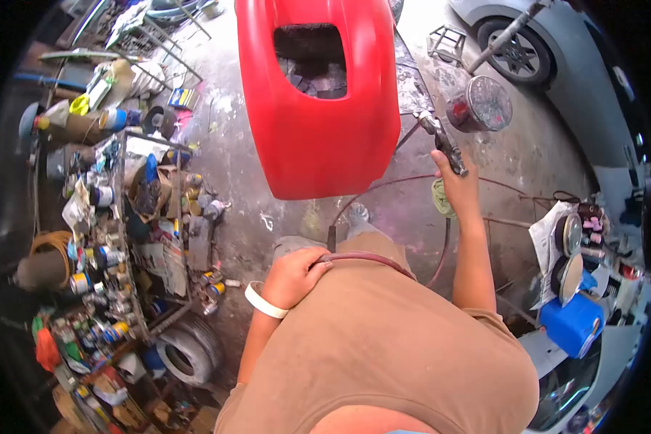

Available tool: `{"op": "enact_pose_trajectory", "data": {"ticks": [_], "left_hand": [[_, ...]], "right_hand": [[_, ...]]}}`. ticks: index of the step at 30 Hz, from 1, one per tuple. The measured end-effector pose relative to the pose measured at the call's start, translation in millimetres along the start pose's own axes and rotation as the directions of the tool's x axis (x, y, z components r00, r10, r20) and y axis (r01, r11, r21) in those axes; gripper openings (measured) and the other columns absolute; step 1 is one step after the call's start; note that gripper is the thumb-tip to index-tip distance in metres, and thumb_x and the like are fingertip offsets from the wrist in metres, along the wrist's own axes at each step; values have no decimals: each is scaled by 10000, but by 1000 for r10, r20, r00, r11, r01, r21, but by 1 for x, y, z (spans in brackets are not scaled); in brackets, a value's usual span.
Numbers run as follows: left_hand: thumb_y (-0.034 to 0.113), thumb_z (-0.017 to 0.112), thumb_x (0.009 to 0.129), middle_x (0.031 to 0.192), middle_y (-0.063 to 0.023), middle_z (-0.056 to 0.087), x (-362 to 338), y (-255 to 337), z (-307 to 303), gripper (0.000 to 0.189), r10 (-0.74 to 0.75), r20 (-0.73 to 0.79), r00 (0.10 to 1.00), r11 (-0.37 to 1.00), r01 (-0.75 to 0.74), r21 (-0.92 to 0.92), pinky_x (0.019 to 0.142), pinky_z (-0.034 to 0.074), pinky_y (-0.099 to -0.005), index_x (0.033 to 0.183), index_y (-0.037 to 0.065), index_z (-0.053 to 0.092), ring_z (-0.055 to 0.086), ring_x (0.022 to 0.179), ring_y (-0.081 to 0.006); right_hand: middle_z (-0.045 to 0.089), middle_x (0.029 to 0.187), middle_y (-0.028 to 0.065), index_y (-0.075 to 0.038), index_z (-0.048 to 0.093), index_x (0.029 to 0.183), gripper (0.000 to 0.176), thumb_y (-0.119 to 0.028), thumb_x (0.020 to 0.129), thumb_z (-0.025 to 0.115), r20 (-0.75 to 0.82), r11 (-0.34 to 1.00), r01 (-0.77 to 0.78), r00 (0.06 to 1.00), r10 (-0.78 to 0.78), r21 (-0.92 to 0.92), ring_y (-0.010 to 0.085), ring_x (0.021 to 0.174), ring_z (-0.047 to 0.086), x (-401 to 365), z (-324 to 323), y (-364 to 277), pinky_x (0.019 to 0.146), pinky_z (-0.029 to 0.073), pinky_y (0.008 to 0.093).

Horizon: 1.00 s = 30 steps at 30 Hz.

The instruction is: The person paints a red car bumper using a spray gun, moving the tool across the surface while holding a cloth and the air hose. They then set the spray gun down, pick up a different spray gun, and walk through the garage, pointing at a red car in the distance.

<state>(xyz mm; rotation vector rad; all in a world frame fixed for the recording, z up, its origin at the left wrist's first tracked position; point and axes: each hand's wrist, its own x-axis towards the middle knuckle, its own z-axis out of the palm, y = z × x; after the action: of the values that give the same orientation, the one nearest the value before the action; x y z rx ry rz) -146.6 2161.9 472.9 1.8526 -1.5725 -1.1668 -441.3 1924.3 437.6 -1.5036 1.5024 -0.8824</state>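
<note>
My right hand grips a spray gun, held out to the right of a glossy red car body panel. A light green cloth shows just beside that hand's wrist. At my waist, my left hand is closed around a dark red air hose, which lies across the front of my brown shirt. A white band circles the left wrist. The red panel stands in front of me, with a large rounded opening in its upper part.
Cluttered shelving full of cans and bottles lines the left side, with tires below. A paint-stained bucket and a small metal stand are at the right. A silver car stands beyond; a blue container is nearer.
</note>
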Motion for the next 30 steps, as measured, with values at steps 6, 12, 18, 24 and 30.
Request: {"op": "enact_pose_trajectory", "data": {"ticks": [6,12,18,24,30], "left_hand": [[197,739,958,1025,-203,747,38,-62,-77,260,130,249,960,989,-144,38,832,565,-441,1163,38,747,713,941,-388],[172,720,966,1020,-222,738,78,-124,-171,230,200,682,704,942,-330,65,827,560,-451,1142,27,744,707,933,-412],[142,690,946,1050,-221,749,101,-142,-189,244,235,892,386,852,-523,2,863,574,-472,1157,36,751,711,965,-427],[104,679,929,1083,-240,749,116,-154,-178,268,180,971,155,772,-635,-41,890,580,-469,1172,18,751,718,995,-428],[97,707,919,1036,-226,752,124,-146,-189,280,155,971,182,680,-732,29,859,569,-457,1186,23,747,720,959,-412]], "right_hand": [[658,811,26,-35,704,1177,455,-422,958,803,-202,985,-170,965,164,-11,125,698,623,-38,61,-16,680,520,316],[709,893,7,-26,728,1135,361,-360,1005,766,-465,916,-346,789,401,203,77,689,613,-137,143,-26,627,479,257],[701,904,8,-27,712,1214,468,-398,951,822,-617,809,-382,523,588,448,83,700,636,-238,219,-24,646,498,277],[705,920,17,-23,709,1215,519,-438,931,833,-605,699,-438,355,713,566,106,703,658,-307,283,-22,660,507,279],[713,903,32,-24,720,1193,464,-399,941,825,-594,665,-307,301,746,681,125,704,667,-343,337,-16,665,524,301]]}}
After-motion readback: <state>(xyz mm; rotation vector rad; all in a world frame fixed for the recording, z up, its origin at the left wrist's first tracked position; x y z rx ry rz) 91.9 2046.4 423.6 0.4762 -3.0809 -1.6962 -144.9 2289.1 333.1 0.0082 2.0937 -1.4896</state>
